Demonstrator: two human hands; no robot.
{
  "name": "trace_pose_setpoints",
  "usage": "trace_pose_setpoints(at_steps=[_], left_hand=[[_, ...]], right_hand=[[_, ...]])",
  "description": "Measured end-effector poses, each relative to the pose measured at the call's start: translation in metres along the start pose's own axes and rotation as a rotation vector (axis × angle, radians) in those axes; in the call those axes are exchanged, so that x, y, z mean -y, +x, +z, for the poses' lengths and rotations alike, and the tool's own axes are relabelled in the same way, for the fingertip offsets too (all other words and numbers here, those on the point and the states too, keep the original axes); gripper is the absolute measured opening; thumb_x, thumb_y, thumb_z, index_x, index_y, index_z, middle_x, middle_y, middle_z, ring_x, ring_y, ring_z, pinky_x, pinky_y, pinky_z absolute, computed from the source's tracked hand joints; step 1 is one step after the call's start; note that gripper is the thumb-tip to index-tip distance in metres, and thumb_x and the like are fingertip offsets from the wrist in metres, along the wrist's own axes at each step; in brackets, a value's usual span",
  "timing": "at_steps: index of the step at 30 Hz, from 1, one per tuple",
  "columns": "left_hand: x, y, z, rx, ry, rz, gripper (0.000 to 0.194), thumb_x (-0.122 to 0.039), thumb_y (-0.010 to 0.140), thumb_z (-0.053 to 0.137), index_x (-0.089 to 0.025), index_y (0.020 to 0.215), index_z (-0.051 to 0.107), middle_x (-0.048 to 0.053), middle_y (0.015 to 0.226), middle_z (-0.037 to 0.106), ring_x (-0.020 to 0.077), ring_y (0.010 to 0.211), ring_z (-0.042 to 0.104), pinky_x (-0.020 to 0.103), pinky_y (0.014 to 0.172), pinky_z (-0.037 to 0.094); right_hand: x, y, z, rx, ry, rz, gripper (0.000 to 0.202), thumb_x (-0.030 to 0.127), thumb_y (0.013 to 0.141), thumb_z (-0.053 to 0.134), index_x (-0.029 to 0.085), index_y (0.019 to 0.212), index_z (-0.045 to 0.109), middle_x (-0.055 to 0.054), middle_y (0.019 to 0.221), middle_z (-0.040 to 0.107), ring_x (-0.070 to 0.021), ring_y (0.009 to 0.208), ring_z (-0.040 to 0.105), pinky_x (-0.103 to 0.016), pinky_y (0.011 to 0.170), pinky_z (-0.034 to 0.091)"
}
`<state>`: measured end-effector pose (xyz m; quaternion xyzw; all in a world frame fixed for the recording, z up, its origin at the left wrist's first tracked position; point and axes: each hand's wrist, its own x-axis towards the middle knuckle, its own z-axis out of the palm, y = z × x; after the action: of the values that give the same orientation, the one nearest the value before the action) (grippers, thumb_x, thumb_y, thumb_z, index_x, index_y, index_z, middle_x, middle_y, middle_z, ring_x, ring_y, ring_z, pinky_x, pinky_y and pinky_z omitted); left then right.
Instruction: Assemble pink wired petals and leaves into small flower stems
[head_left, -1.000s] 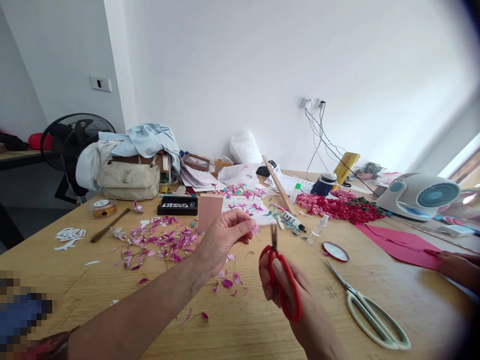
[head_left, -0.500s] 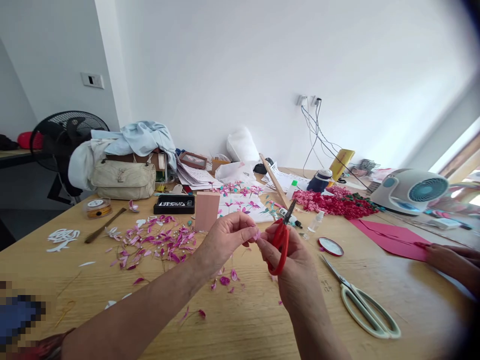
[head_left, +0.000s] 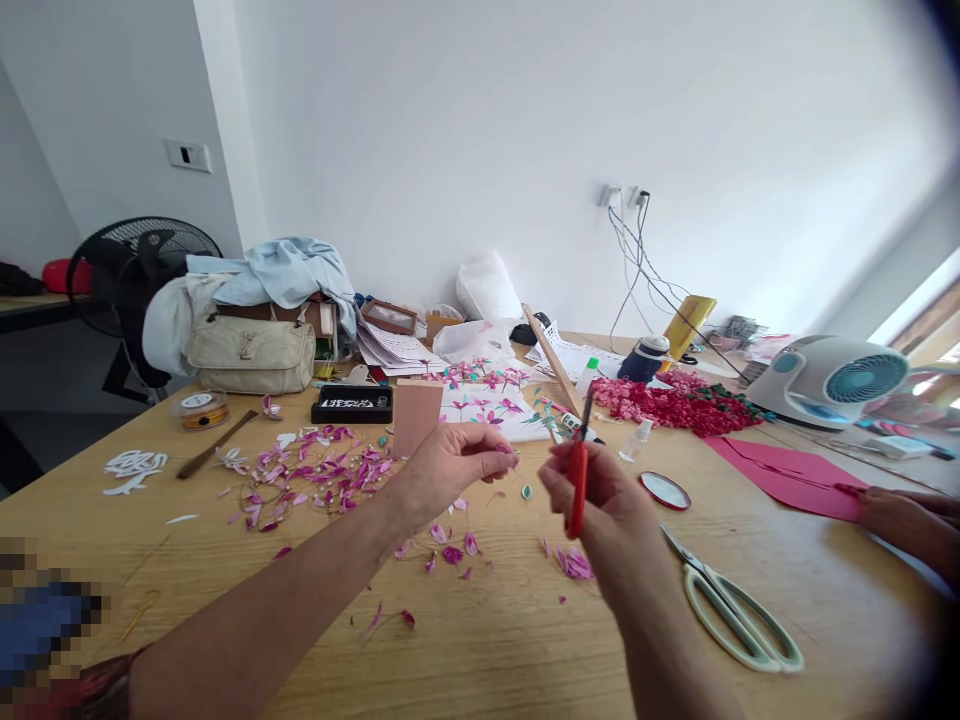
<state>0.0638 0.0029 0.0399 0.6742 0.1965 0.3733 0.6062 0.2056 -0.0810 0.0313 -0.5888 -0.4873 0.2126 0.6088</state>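
Small red-handled scissors (head_left: 576,488) are held in my right hand (head_left: 604,500), their dark blades pointing up. My left hand (head_left: 457,465) pinches a tiny pink-purple piece, mostly hidden by the fingertips. A gap separates the two hands above the wooden table (head_left: 480,660). Pink and purple petals with thin wire stems (head_left: 322,480) lie spread to the left of my left hand. A few loose petals (head_left: 452,555) rest below it, and a pink cluster (head_left: 574,562) sits under my right hand.
Large pale-green scissors (head_left: 742,615) and a round red-rimmed lid (head_left: 664,491) lie at the right. Another person's hand (head_left: 892,515) touches pink-red sheets (head_left: 787,480). Farther back are a black tray (head_left: 351,405), an upright wooden block (head_left: 417,418), a red flower pile (head_left: 690,405) and a white fan (head_left: 829,380).
My hands have moved apart, the right one shifting rightward with the red scissors turned more upright. The pink cluster and a small green piece on the table now show between and below them.
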Motion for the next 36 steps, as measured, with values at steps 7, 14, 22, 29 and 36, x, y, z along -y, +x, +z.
trace_pose_setpoints(at_steps=[7, 14, 22, 29, 36], left_hand=[[0.003, 0.005, -0.004, -0.034, -0.011, -0.023, 0.016, -0.027, 0.062, 0.068, -0.013, 0.064, 0.061, -0.003, 0.057, 0.052, 0.0066, 0.056, 0.044, 0.02, 0.056, 0.035], [0.027, 0.011, 0.0, 0.015, -0.115, -0.149, 0.018, -0.027, 0.063, 0.069, -0.011, 0.07, 0.064, 0.0, 0.063, 0.058, 0.0068, 0.06, 0.048, 0.021, 0.061, 0.038], [0.031, 0.009, 0.007, 0.108, -0.108, -0.205, 0.026, -0.035, 0.067, 0.065, -0.01, 0.069, 0.063, 0.003, 0.066, 0.06, 0.0073, 0.06, 0.051, 0.02, 0.059, 0.038], [0.031, 0.011, 0.022, 0.116, -0.005, -0.123, 0.012, -0.023, 0.069, 0.06, -0.012, 0.067, 0.057, -0.001, 0.058, 0.056, 0.0071, 0.057, 0.05, 0.02, 0.058, 0.039], [0.038, 0.016, 0.028, 0.25, 0.108, -0.203, 0.017, -0.023, 0.071, 0.057, -0.014, 0.085, 0.053, 0.0, 0.066, 0.059, 0.0098, 0.059, 0.055, 0.023, 0.057, 0.041]], right_hand=[[-0.081, 0.045, -0.092, 0.242, -1.179, 0.289, 0.014, 0.028, 0.07, 0.055, 0.016, 0.072, 0.062, -0.003, 0.061, 0.059, -0.0169, 0.057, 0.052, -0.024, 0.047, 0.029], [-0.11, 0.045, -0.106, 0.328, -1.268, 0.36, 0.012, 0.025, 0.071, 0.054, 0.016, 0.072, 0.062, -0.011, 0.077, 0.064, -0.025, 0.071, 0.058, -0.026, 0.051, 0.031], [-0.058, 0.032, -0.07, 0.317, -0.872, 0.169, 0.025, 0.036, 0.08, 0.044, 0.019, 0.081, 0.063, -0.005, 0.076, 0.064, -0.0202, 0.073, 0.057, -0.026, 0.057, 0.037], [-0.018, 0.01, -0.018, 0.415, -0.269, 0.113, 0.029, 0.045, 0.071, 0.055, 0.016, 0.068, 0.059, -0.001, 0.061, 0.055, -0.0114, 0.053, 0.046, -0.022, 0.048, 0.033], [-0.035, 0.007, -0.046, 0.48, -0.434, 0.186, 0.033, 0.047, 0.072, 0.049, 0.018, 0.057, 0.049, 0.004, 0.05, 0.041, -0.0095, 0.046, 0.035, -0.022, 0.045, 0.027]])
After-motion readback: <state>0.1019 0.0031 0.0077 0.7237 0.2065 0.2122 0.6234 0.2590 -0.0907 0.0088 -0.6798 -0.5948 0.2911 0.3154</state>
